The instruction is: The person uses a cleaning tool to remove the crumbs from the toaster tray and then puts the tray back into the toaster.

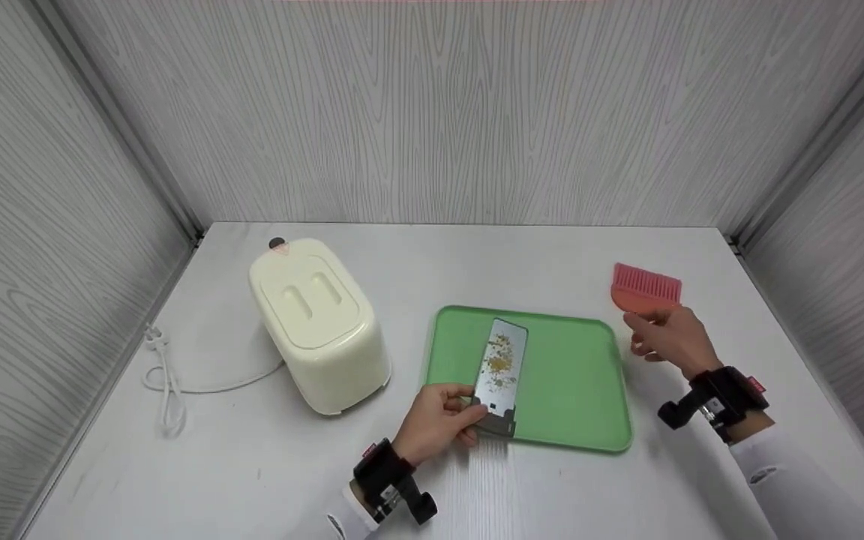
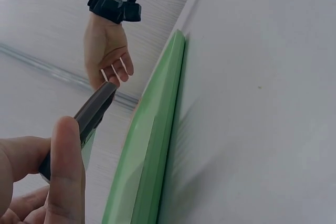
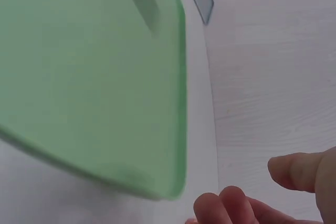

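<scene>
My left hand (image 1: 439,421) pinches the dark end of a toaster crumb tray (image 1: 497,364) between thumb and fingers, holding it above the left part of a green tray (image 1: 571,382). Yellow-brown crumbs (image 1: 499,363) lie on its silvery surface. In the left wrist view the dark edge of the crumb tray (image 2: 94,109) shows between thumb and fingers. Over at the right, my right hand (image 1: 676,341) hovers by a small orange brush (image 1: 643,289) with pink bristles. Its thumb (image 3: 296,170) and fingers stand apart with nothing between them; whether a fingertip touches the brush I cannot tell.
A cream toaster (image 1: 319,322) with a lid on top stands left of the green tray. Its white cord (image 1: 229,386) and plug (image 1: 153,336) lie further left on the white table (image 1: 199,465). Grey wood-grain panels (image 1: 439,112) enclose the back and both sides.
</scene>
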A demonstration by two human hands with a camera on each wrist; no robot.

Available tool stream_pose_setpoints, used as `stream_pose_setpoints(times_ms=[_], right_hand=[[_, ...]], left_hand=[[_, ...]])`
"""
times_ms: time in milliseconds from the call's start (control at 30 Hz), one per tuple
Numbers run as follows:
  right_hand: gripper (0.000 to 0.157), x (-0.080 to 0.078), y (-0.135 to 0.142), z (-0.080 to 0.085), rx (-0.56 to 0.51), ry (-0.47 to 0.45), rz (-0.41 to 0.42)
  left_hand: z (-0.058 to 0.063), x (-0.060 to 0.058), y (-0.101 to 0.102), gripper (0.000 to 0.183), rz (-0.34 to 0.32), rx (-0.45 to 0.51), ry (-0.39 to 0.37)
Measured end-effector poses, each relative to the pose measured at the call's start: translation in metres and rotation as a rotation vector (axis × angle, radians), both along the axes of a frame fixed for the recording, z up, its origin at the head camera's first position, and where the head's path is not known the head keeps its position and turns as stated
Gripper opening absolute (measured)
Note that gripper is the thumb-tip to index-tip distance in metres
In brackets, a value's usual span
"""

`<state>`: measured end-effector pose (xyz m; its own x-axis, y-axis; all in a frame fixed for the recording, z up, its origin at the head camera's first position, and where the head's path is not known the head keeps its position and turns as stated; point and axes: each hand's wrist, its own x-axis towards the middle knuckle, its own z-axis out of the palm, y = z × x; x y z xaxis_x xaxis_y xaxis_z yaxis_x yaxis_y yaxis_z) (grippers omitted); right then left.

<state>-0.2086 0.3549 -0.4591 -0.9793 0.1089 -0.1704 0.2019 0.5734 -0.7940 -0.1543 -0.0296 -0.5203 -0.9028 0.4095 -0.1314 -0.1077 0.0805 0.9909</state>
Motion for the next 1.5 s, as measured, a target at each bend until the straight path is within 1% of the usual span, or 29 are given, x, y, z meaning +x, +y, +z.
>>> stream_pose_setpoints(times_ms=[133, 300, 367, 467, 567, 667, 767, 933, 1000, 1067, 1233, 1367, 1500], right_hand=[[0.054, -0.014, 0.013, -0.003, 0.092, -0.001, -0.005], [0.048, -0.028, 0.024, -0.014, 0.214, -0.009, -0.008], [0.043, -0.034, 0.027, -0.019, 0.227, -0.031, 0.003], [0.041, -0.039, 0.028, -0.026, 0.231, -0.061, 0.011], [0.042, -0.043, 0.029, -0.034, 0.257, -0.06, -0.004], [0.038, -0.045, 0.029, -0.041, 0.297, -0.049, -0.019], [0.036, -0.047, 0.03, -0.048, 0.313, -0.053, -0.031], [0.035, -0.049, 0.033, -0.054, 0.272, -0.079, -0.091], [0.032, -0.049, 0.034, -0.054, 0.263, -0.066, -0.108], [0.029, -0.049, 0.035, -0.054, 0.277, -0.038, -0.11], [0.026, -0.048, 0.037, -0.051, 0.356, 0.011, -0.089], [0.028, -0.046, 0.043, -0.047, 0.379, -0.001, -0.073], [0.032, -0.045, 0.05, -0.044, 0.328, -0.05, -0.073]], left_hand=[[-0.001, -0.002, -0.001, 0.045, -0.008, -0.017, 0.01], [-0.001, -0.003, -0.002, 0.045, -0.022, -0.015, 0.025], [-0.001, -0.003, -0.002, 0.045, -0.022, -0.017, 0.027], [0.0, -0.004, -0.002, 0.044, -0.021, -0.025, 0.03], [0.0, -0.004, -0.003, 0.044, -0.022, -0.031, 0.03], [0.001, -0.004, -0.004, 0.044, -0.019, -0.033, 0.027], [0.001, -0.004, -0.004, 0.044, -0.012, -0.035, 0.024], [0.002, -0.004, -0.004, 0.044, -0.002, -0.032, 0.018], [0.002, -0.005, -0.004, 0.044, -0.001, -0.027, 0.013], [0.002, -0.005, -0.004, 0.044, -0.004, -0.021, 0.011], [0.003, -0.004, -0.005, 0.042, -0.023, 0.005, 0.019], [0.003, -0.004, -0.006, 0.042, -0.029, 0.011, 0.014], [0.003, -0.005, -0.006, 0.043, -0.022, 0.004, 0.008]])
